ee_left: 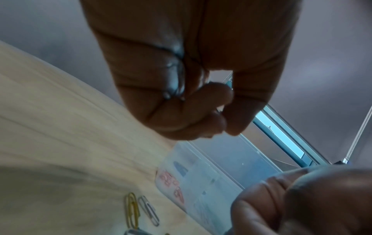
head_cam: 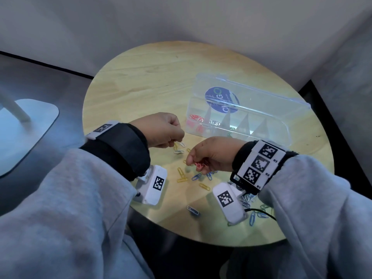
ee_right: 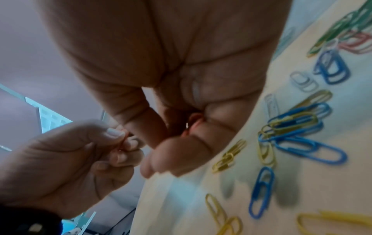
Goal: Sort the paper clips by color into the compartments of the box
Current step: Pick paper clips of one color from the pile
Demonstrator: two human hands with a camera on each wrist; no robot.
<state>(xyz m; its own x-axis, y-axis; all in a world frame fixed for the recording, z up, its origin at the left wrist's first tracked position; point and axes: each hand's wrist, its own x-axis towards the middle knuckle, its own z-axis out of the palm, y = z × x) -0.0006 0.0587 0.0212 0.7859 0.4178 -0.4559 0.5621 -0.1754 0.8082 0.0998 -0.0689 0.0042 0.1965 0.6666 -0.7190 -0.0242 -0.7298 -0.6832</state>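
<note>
Box lid sticker blue, writing unreadable. Right hand fingers clutch red clips; left hand fingers pinched, contents unclear.

Both my hands are raised just above the table, near each other. Left hand: fingers curled, thumb pinched against fingertips. Right hand: fingers curled around red paper clips, knuckles up.
</note>
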